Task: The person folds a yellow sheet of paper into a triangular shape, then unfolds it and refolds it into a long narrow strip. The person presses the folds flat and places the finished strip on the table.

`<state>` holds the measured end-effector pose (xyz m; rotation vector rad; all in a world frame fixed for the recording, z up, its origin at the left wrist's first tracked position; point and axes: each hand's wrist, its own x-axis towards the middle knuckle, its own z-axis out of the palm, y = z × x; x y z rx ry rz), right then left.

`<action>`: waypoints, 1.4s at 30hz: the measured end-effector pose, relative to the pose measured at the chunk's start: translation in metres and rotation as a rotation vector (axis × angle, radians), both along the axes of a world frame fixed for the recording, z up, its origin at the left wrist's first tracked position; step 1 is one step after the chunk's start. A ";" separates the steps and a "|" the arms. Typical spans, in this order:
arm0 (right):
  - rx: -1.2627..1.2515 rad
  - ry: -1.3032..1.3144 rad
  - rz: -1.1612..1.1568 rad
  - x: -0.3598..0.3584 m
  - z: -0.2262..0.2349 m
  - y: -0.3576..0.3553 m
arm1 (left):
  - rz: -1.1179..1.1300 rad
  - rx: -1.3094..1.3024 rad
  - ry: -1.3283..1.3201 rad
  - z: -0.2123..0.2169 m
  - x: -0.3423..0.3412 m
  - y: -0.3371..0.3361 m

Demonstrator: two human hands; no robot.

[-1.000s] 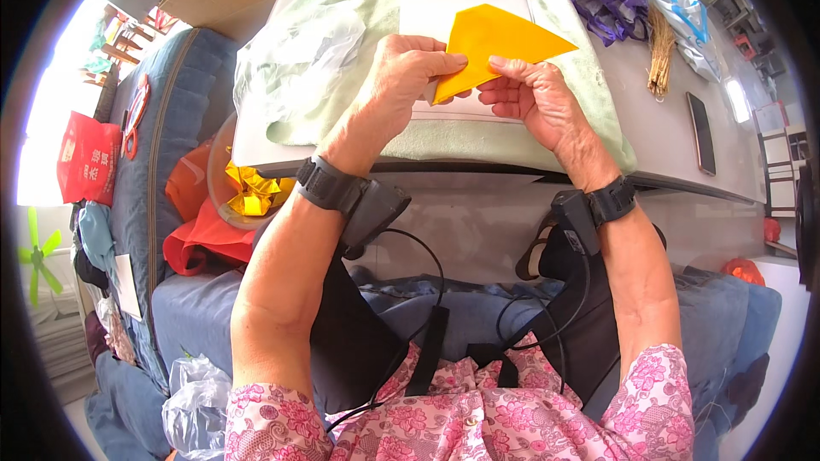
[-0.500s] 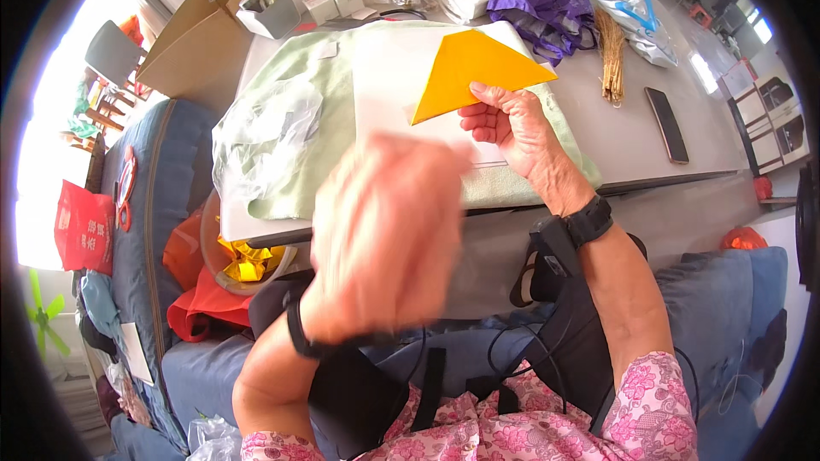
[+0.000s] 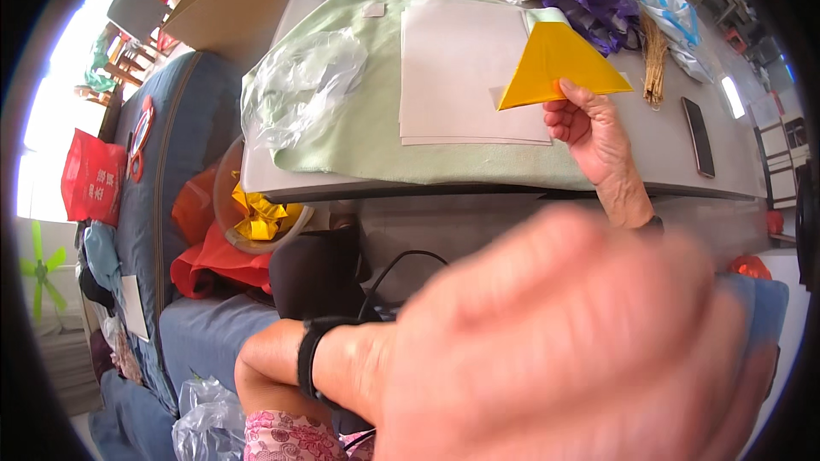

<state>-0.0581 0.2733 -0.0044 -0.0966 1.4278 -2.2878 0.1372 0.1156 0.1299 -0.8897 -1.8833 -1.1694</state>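
Observation:
A folded sheet of shiny yellow paper (image 3: 564,64), shaped like a trapezoid, is pinched between the thumb and fingers of my right hand (image 3: 591,132). It is held up above the right edge of a stack of white paper sheets (image 3: 465,77). The stack lies on a light green cloth (image 3: 376,158) on the table. Large and smeared by motion, my left hand (image 3: 555,333) is close in the lower right, hiding most of my right forearm. Its fingers cannot be made out, nor whether anything is in them.
Clear plastic film (image 3: 303,85) lies on the cloth's left side. A phone (image 3: 698,137), a straw bundle (image 3: 654,60) and a purple bag (image 3: 589,0) are on the table's right. Left below the table, a tub (image 3: 256,243) holds folded yellow pieces. Red-handled scissors (image 3: 139,141) rest on the blue sofa (image 3: 175,119).
My left hand has swung from in front of the table to the lower right, closer to view. The whole view has shifted; my right hand still holds the yellow paper.

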 end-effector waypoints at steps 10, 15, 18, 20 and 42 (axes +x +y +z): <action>-0.034 0.076 0.038 0.002 0.010 -0.013 | 0.151 0.735 -0.890 -0.101 -0.104 -0.082; -0.023 0.075 0.056 -0.003 0.009 -0.013 | -0.051 0.720 -1.170 -0.118 -0.115 -0.081; 0.006 0.076 0.055 -0.002 0.010 -0.017 | -0.148 0.735 -1.195 -0.117 -0.114 -0.077; 0.022 0.076 0.055 0.000 0.011 -0.020 | -0.205 0.741 -1.201 -0.119 -0.114 -0.077; 0.175 0.048 0.034 -0.001 0.009 -0.043 | -0.183 0.653 -1.194 -0.120 -0.109 -0.093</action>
